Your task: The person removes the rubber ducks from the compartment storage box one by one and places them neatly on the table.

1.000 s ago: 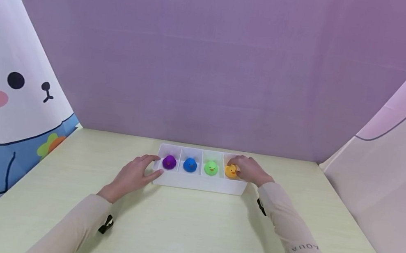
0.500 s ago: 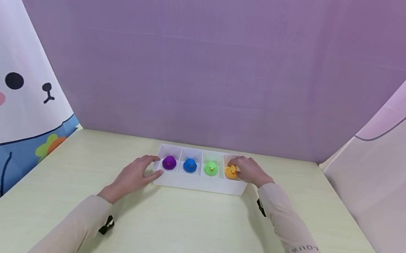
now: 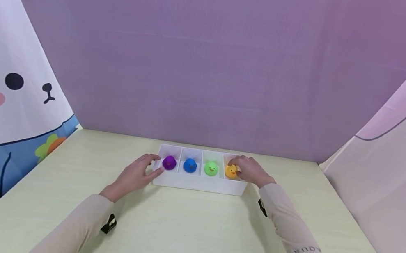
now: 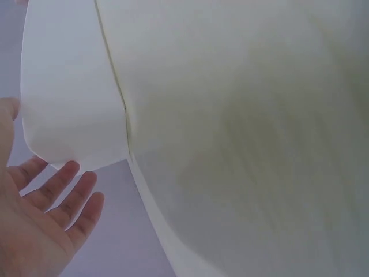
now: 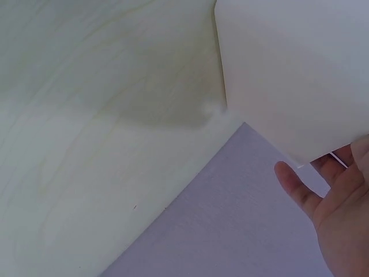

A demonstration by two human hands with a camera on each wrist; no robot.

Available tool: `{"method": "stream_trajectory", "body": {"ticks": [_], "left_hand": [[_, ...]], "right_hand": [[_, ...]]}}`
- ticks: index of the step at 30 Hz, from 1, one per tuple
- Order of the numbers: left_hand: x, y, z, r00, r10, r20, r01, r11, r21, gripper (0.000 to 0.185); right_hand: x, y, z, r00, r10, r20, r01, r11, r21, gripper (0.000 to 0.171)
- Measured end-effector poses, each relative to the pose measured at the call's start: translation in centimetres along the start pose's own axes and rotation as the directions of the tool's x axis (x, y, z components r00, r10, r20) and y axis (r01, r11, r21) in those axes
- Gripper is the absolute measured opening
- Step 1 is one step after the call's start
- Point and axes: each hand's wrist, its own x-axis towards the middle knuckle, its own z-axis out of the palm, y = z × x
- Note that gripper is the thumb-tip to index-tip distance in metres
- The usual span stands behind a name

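A white tray [image 3: 197,183] with several compartments stands on the pale table [image 3: 192,232]. From left to right it holds a purple duck [image 3: 169,162], a blue duck [image 3: 190,165], a green duck [image 3: 211,168] and an orange duck [image 3: 230,171]. My left hand [image 3: 148,166] touches the tray's left end with straight fingers; the left wrist view shows the left hand's [image 4: 52,213] flat palm beside the white tray wall [image 4: 69,86]. My right hand [image 3: 237,164] reaches into the rightmost compartment with its fingers curled round the orange duck. In the right wrist view only the tray wall [image 5: 288,69] and part of the right hand [image 5: 334,213] show.
A purple backdrop [image 3: 210,61] closes the table's far edge just behind the tray. A cartoon-rabbit curtain [image 3: 9,94] hangs along the left side and a pale pink one [image 3: 396,163] along the right.
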Motion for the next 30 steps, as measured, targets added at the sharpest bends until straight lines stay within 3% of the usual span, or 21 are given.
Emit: {"method": "stream_trajectory", "body": {"ticks": [8, 19, 30], "left_hand": [[0.2, 0.1, 0.0, 1.000, -0.019, 0.010, 0.020, 0.997, -0.074, 0.051], [0.4, 0.1, 0.0, 0.999, -0.041, 0.028, 0.045, 0.984, -0.171, 0.049], [0.5, -0.3, 0.5, 0.998, -0.053, 0.031, 0.058, 0.975, -0.216, 0.050]], "right_hand": [[-0.1, -0.2, -0.6, 1.000, -0.006, -0.003, 0.006, 1.000, -0.007, 0.031], [-0.1, 0.1, -2.1, 0.991, -0.095, -0.096, 0.097, 0.995, 0.013, 0.032], [-0.3, -0.2, -4.7, 0.993, -0.072, -0.095, 0.074, 0.997, 0.018, 0.032]]}}
